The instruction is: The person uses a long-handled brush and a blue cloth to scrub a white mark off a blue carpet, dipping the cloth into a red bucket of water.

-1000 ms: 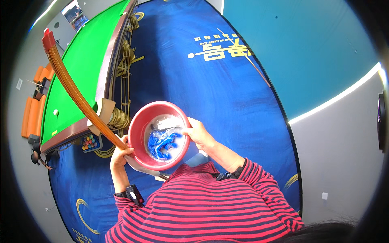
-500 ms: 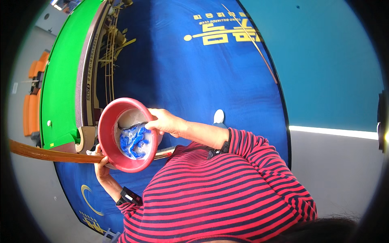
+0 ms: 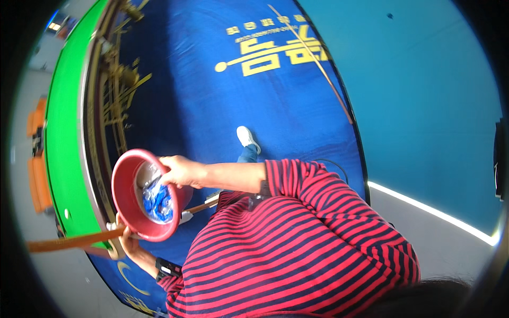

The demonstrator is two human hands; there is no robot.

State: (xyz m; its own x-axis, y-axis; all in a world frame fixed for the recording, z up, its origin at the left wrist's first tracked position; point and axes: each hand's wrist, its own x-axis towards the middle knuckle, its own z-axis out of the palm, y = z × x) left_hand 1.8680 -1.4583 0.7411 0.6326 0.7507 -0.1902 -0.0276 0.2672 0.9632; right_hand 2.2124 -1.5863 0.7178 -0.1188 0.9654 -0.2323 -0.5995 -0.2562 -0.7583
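A red plastic basin (image 3: 123,183) is tilted in front of me, its mouth facing up toward me. Inside are cloudy whitish liquid and a bunched bright blue cloth-like thing (image 3: 157,201). My right hand (image 3: 183,170) grips the upper right rim, fingers reaching over the edge. At the lower left rim, my left hand (image 3: 128,241) is closed on the basin, partly hidden by it. A long brown wooden stick (image 3: 74,241) passes at this hand and behind the basin; whether the fingers also clasp it is unclear. Something white (image 3: 185,216) shows beside the basin.
A green billiard table (image 3: 63,143) with a white ball (image 3: 67,213) stands on the left. Blue carpet (image 3: 212,111) with yellow lettering covers the floor; a thin cue-like stick (image 3: 318,63) lies near its right edge. My white shoe (image 3: 246,137) shows ahead. Orange seats (image 3: 38,180) stand far left.
The basin and both hands have shifted left and lower in view, still joined. The blue thing looks more bunched. My view has turned, and more of the shoe and leg shows.
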